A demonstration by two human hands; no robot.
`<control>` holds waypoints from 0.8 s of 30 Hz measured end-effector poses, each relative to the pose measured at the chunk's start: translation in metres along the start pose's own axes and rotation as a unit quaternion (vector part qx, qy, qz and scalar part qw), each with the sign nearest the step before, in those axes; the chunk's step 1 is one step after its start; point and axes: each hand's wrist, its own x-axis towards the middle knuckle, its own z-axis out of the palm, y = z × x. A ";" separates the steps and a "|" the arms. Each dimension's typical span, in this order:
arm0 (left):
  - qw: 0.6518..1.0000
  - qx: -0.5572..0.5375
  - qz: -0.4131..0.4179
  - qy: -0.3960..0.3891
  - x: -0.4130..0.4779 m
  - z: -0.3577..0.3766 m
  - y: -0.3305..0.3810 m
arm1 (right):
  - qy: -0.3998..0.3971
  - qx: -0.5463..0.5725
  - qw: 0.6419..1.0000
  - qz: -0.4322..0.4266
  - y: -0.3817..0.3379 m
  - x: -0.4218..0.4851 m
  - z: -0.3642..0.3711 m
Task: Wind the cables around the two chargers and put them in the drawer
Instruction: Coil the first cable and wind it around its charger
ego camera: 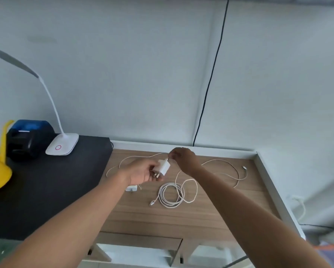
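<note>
Head view: the left hand (143, 172) holds a white charger (163, 166) above the wooden table (210, 215), fingers closed around the body with the plug pins pointing down and near. The right hand (183, 158) is just beyond and to the right of the charger, its fingers pinched on the white cable (137, 157) where it meets the charger. From there this cable runs left in a loose arc across the far part of the table; whether the long strand lying to the right belongs to it cannot be told.

A second charger (131, 188) lies on the table just below the left wrist, largely hidden. To its right lies a coiled cable (172, 194), part wound and part loose, with one connector at its near-left end. A drawer (139, 254) stands open at the near edge, below the table.

Step in hand — judged from the layout: start of winding the first cable around the first charger. No turns are visible on the charger body yet.

Next move calls for:
- a steady hold on the charger by the left hand;
- the right hand carrying the cable around the body in even turns, with light tension;
- drawing in slack gradually — the loose arc could snag the coiled cable.
</note>
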 end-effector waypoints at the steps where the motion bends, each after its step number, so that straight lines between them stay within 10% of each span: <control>1: 1.000 0.006 0.016 -0.018 -0.004 -0.001 0.006 | 0.007 0.009 1.000 0.006 -0.004 0.001 -0.007; 24: 0.978 -0.005 0.198 0.063 -0.058 0.021 0.095 | 0.085 0.072 0.994 0.022 -0.060 0.002 -0.034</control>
